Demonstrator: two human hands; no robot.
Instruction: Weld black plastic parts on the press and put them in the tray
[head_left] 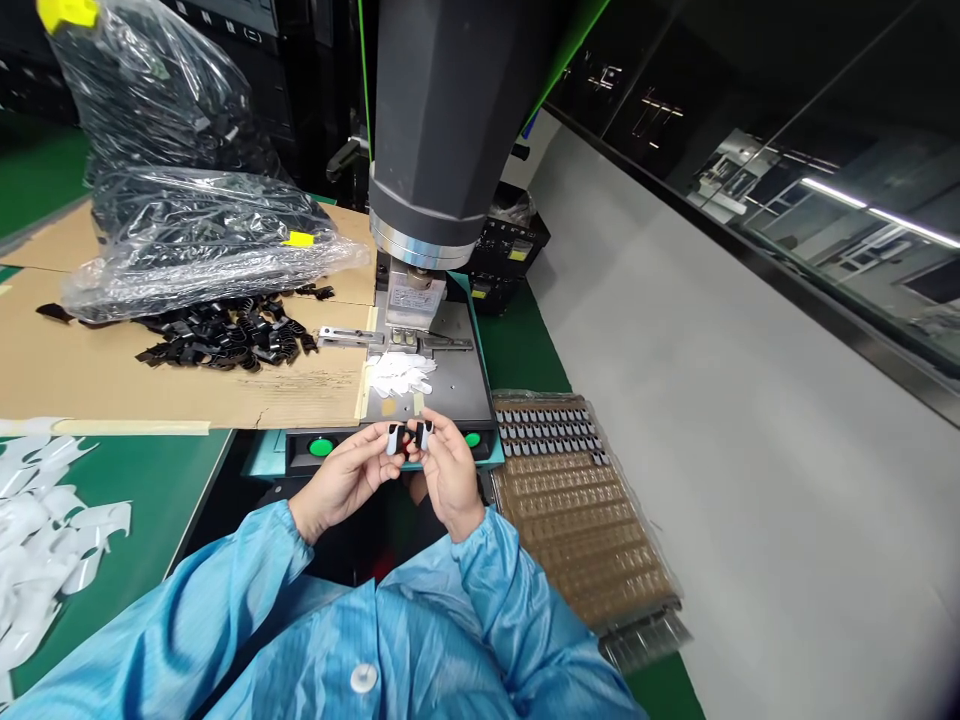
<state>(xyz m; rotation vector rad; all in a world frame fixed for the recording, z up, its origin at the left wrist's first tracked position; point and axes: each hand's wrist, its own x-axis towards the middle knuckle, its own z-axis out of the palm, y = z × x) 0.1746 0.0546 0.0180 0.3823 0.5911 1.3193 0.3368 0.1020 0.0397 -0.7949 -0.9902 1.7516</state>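
Observation:
Close together in front of the press base, my left hand (351,470) and my right hand (450,472) each pinch a small part. The left fingers hold a black-and-light-grey plastic piece (394,439). Between the right thumb and fingers is a similar black-and-grey plastic piece (424,434). The inner ends of the two pieces nearly meet; whether they touch I cannot tell. Just beyond the hands, white flat pieces (401,372) lie heaped on the machine's metal plate. Above them sits the metal fixture (405,338) under the press head (427,220).
Loose black plastic parts (232,335) are piled on cardboard (300,400) at left, before clear bags (202,240) of black parts. White sheets (45,540) lie at lower left. A clear tray (577,520) at right carries rows of grey parts. Green buttons (321,446) flank the hands.

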